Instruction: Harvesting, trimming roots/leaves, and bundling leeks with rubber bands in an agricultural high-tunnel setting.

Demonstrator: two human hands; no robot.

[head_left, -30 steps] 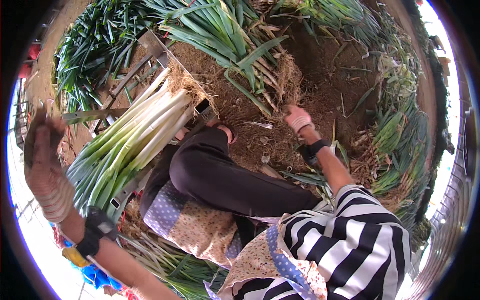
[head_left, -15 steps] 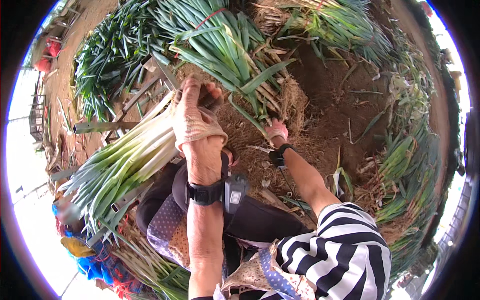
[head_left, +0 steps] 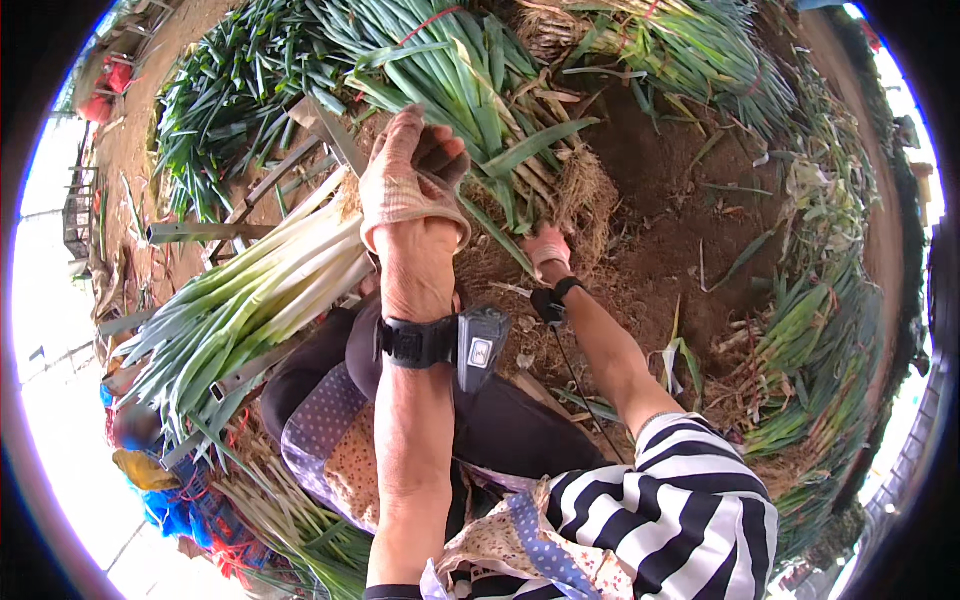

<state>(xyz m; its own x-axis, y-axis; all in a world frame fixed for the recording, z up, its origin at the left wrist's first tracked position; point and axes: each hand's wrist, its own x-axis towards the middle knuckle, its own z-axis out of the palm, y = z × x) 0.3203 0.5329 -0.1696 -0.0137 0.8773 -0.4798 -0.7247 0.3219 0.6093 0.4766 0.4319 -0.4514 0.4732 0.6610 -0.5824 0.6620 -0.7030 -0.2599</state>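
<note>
On bare soil among heaped green onions (head_left: 470,90), the left hand (head_left: 410,185) had swung in, closing on their leaves; the right hand (head_left: 548,250) clutched the roots.

Right hand (head_left: 548,250) fingers hidden among leek roots (head_left: 570,195); striped sleeve (head_left: 690,520) cut off.

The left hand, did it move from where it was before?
Yes. The left hand swung in from far out on the left, past the pile of cleaned white leeks, and up to the green leek bunch.
</note>
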